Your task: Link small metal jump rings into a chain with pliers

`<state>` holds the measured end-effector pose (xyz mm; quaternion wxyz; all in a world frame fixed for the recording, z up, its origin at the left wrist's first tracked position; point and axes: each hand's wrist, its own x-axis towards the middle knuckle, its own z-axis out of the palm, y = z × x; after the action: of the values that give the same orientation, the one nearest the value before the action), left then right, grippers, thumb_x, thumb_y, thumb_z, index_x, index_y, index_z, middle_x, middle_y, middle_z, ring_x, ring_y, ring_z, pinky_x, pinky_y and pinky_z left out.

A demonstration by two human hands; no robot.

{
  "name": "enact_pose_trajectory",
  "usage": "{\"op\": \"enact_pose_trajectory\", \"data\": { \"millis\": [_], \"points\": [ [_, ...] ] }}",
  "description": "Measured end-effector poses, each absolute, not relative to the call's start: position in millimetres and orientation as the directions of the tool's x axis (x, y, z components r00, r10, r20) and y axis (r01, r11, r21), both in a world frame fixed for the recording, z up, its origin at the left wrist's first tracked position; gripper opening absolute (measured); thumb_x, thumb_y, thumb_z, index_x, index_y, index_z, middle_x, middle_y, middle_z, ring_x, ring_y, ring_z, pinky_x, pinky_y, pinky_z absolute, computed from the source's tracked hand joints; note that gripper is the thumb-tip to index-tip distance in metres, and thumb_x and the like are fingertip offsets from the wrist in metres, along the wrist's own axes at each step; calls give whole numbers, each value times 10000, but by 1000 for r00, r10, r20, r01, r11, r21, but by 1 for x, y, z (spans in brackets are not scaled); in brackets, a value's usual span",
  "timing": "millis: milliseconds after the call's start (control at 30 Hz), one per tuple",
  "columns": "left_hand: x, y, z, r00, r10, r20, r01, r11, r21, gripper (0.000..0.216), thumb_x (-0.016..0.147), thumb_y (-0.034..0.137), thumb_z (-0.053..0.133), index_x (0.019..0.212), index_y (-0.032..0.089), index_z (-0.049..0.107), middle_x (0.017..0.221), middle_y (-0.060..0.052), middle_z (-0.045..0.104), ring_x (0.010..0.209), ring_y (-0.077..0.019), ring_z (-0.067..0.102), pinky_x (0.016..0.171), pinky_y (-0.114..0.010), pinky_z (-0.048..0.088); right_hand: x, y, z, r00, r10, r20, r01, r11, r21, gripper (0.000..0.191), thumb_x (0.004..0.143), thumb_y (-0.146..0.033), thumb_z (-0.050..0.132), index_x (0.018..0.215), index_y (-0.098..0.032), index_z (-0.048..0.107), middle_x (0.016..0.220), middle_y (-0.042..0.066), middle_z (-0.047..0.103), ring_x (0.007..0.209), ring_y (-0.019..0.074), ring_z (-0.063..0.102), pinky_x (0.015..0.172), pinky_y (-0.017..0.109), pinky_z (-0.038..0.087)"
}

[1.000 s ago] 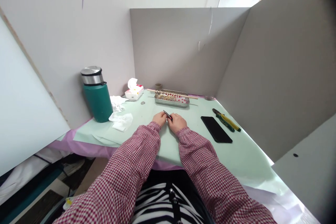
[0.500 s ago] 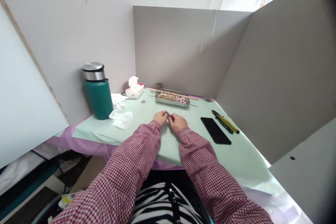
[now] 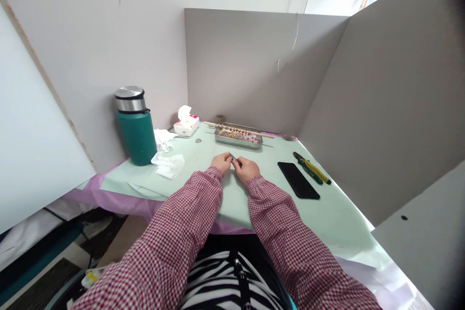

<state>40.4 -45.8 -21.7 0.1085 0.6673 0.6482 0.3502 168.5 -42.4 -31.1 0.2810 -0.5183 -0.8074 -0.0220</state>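
Note:
My right hand (image 3: 247,169) is closed around a slim, pointed metal tool (image 3: 234,158), its grey tip slanting up and to the left toward my other hand. Whether it is a pair of tweezers or a blade, I cannot make out. Close beside it, my left hand (image 3: 221,162) has its fingers pinched together by the tool's tip; anything between them is too small or hidden. Both hands rest low over the pale green table cover (image 3: 203,189). Beyond them lies a metal tray (image 3: 238,144) of small red and tan pieces, with a wooden stick (image 3: 267,135) laid across it.
On the left stand a green flask (image 3: 136,135), crumpled tissues (image 3: 170,166) and a tissue pack (image 3: 186,126). A black phone (image 3: 298,181) and green-and-yellow pliers (image 3: 312,169) lie to the right. A roll of tape (image 3: 220,118) sits behind the tray. Grey partitions (image 3: 254,68) enclose the table.

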Motion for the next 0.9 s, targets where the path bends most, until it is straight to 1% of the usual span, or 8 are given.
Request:
{"op": "enact_pose_trajectory", "data": {
  "millis": [100,200,400,600,767,900],
  "points": [
    [40,-45,-22,-96,933,346,763,-154,628,243,788,236,384,717,158,603,688,-27,589,678,-134,500,643,-240,351,168,-43,-31,-296,814,500,839,472,-271,343,862,-444,352,823,-202,593,773,26,620,676,127,522,570,232,270],
    [41,-45,-21,-136,927,349,715,-153,683,235,780,230,391,694,155,596,647,-14,570,650,-124,486,626,-235,350,167,-42,-31,-298,807,510,828,484,-283,317,861,-426,362,824,-200,582,787,27,605,701,128,518,584,229,279],
    [41,-46,-20,-179,938,297,618,-128,776,233,765,237,392,673,160,592,580,3,539,593,-112,466,600,-227,351,167,-43,-30,-303,808,505,819,492,-295,282,857,-403,378,833,-199,572,804,28,592,724,132,511,601,232,287],
    [40,-46,-21,-215,930,298,574,-126,809,232,749,250,401,739,161,615,593,-2,557,609,-119,483,622,-232,364,167,-44,-30,-307,808,503,822,491,-287,290,862,-402,372,846,-194,574,820,35,593,740,136,510,612,234,294],
    [39,-46,-21,-220,928,301,542,-140,829,234,745,246,395,731,161,612,563,6,540,588,-115,477,611,-229,366,167,-43,-32,-310,804,507,828,491,-271,291,864,-403,366,868,-198,573,833,36,588,750,138,506,615,237,290],
    [39,-46,-21,-235,930,281,533,-119,838,240,747,252,392,736,160,613,543,11,532,578,-114,478,598,-226,370,167,-43,-32,-317,808,497,834,487,-260,301,866,-411,355,883,-200,569,835,38,582,759,141,499,617,239,283]
  ]
}}
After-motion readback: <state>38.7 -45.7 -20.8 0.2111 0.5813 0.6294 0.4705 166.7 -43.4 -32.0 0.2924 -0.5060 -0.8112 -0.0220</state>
